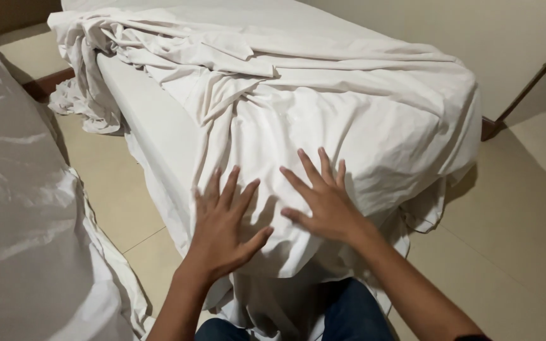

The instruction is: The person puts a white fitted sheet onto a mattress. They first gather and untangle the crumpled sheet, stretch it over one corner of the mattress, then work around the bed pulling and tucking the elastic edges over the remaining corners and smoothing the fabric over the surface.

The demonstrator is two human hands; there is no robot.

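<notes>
- Mattress [150,120]: long white block running from near centre to far left, its left side bare.
- Sheet [323,107]: white, crumpled, draped over the near end and right side of the mattress, bunched in folds toward the far left, hem hanging near the floor [513,208].
- Second bed [20,208]: glossy white cover, filling the left edge, well apart from the hands.
- Left hand [225,224]: fingers spread, palm flat on the sheet at the near corner, gripping nothing.
- Right hand [323,199]: fingers spread likewise, just beside the left, pressing the cloth flat.
- Risk, as a judgement: loose cloth under flat palms likely to slide on the mattress and gather into new wrinkles; trailing hem liable to catch underfoot and drag the sheet off.
</notes>
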